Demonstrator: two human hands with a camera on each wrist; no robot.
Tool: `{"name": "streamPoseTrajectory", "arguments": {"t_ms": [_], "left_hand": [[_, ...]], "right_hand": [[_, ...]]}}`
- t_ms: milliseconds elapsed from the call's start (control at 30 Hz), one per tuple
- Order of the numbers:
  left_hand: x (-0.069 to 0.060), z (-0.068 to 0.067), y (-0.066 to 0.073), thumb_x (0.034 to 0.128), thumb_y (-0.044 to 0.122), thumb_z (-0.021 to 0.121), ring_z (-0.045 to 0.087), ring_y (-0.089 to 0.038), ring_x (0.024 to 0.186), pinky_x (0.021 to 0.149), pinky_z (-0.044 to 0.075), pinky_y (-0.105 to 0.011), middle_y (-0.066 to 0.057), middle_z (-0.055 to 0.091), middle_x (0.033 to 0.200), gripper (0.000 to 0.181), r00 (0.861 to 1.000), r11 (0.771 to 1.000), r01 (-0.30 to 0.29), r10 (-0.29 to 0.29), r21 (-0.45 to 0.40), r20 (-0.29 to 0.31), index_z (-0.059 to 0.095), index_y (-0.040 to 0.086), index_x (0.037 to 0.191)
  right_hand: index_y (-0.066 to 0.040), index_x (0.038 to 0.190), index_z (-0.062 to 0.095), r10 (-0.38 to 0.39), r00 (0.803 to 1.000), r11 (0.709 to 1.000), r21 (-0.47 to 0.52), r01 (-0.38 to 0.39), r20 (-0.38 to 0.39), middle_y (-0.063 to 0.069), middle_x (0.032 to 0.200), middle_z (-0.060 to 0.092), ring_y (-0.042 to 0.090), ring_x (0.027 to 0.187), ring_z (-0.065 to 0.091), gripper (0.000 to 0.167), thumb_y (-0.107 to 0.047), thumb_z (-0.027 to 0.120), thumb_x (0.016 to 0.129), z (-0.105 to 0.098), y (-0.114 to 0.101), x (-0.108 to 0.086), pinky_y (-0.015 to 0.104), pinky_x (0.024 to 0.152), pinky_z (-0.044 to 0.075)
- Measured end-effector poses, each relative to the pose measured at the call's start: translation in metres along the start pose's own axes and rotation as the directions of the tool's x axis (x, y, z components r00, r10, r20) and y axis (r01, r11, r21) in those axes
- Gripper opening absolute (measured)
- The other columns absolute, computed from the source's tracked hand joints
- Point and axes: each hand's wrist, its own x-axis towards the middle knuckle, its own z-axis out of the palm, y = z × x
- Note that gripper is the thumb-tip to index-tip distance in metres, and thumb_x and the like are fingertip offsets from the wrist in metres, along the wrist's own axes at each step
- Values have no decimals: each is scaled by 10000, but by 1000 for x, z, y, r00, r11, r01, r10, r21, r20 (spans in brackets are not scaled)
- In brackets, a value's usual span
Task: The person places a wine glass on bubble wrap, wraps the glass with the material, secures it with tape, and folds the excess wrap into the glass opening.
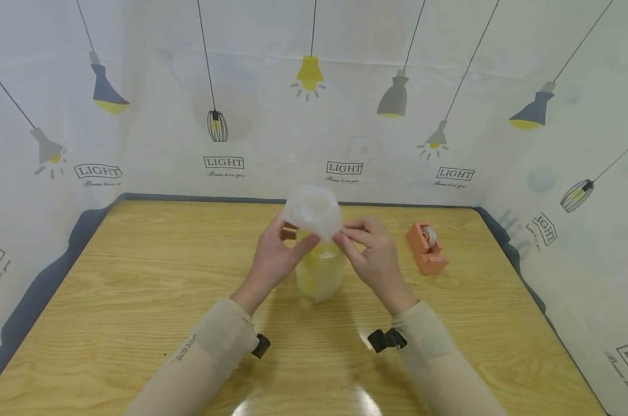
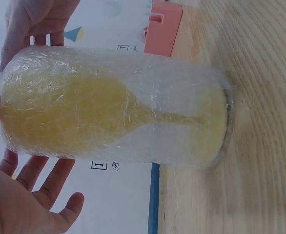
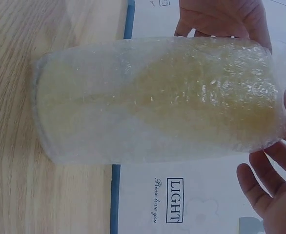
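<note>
A yellow stemmed goblet (image 2: 94, 105) stands upright on the table, wound in clear bubble wrap (image 3: 128, 146) that reaches down past its foot. Above the rim, a loose flap of the wrap spreads out pale and folded in the head view. My left hand (image 1: 276, 254) holds the flap's left side, its thumb on the near edge and its fingers partly hidden behind the wrap. On the other side, my right hand (image 1: 376, 254) pinches the flap's right corner between thumb and fingertips. The wrist views show the remaining fingers loosely bent beside the wrapped goblet.
An orange tape dispenser (image 1: 427, 248) with a roll of tape sits to the right of my right hand. The wooden table (image 1: 152, 289) meets a hanging cloth (image 1: 272, 34) printed with lamps along its back and sides.
</note>
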Motion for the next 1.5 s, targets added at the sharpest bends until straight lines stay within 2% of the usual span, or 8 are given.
{"name": "streamPoseTrajectory", "arguments": {"t_ms": [300,433,567,700,800,967,1267,1500], "left_hand": [[-3,0,-2,938,288,774,615,-240,1118,984,500,-460,-41,685,1214,437,1000,1000,-10,10,6,-11,629,137,1322],[-7,-6,-3,923,253,777,564,-238,1253,1082,448,-529,-21,644,1299,370,999,999,-37,37,-7,17,679,117,1253],[-11,-11,-4,856,187,842,489,-235,1372,1165,377,-571,-11,582,1410,491,996,997,-72,74,-43,59,683,67,1304],[-11,-11,-9,799,138,900,492,-252,1377,1168,387,-554,-48,580,1431,588,985,986,-160,162,-43,66,672,15,1327],[-11,-10,-11,784,99,904,507,-280,1363,1152,423,-519,-92,600,1414,558,968,969,-246,246,-16,46,692,-17,1286],[-11,-9,-10,775,92,900,525,-321,1348,1155,428,-516,-128,625,1401,520,945,943,-328,327,61,29,709,-29,1243],[-10,-9,-9,787,160,899,565,-269,1309,1136,451,-482,-80,667,1368,509,948,942,-317,314,108,44,726,24,1246],[-9,-9,-10,751,136,923,584,-274,1289,1130,461,-461,-101,676,1336,493,949,943,-316,315,103,27,729,2,1185]], "right_hand": [[31,835,810,51,996,998,-34,-53,-68,137,845,699,300,816,653,137,-77,884,795,6,1,3,397,678,539],[31,806,799,85,994,996,-28,-87,-68,134,832,682,284,786,644,144,-88,881,801,5,1,3,368,635,524],[33,771,780,144,988,990,-3,-144,-53,136,864,662,277,786,658,153,-80,874,810,3,3,4,419,644,582],[35,740,766,186,982,982,27,-186,-26,149,1066,694,274,799,681,187,-95,867,827,3,3,5,421,665,605],[37,723,763,173,985,985,26,-172,-18,156,1218,720,314,920,702,210,-114,867,828,3,3,6,456,768,604],[31,751,777,153,988,988,0,-153,-13,165,1146,764,357,989,685,186,-120,872,805,2,5,7,475,815,550],[28,695,756,135,991,990,-44,-134,5,158,923,784,340,892,705,241,-139,856,836,2,3,12,504,814,560],[-10,613,683,125,991,992,-31,-124,48,139,893,771,337,913,687,311,-125,844,852,4,6,14,494,787,575]]}}
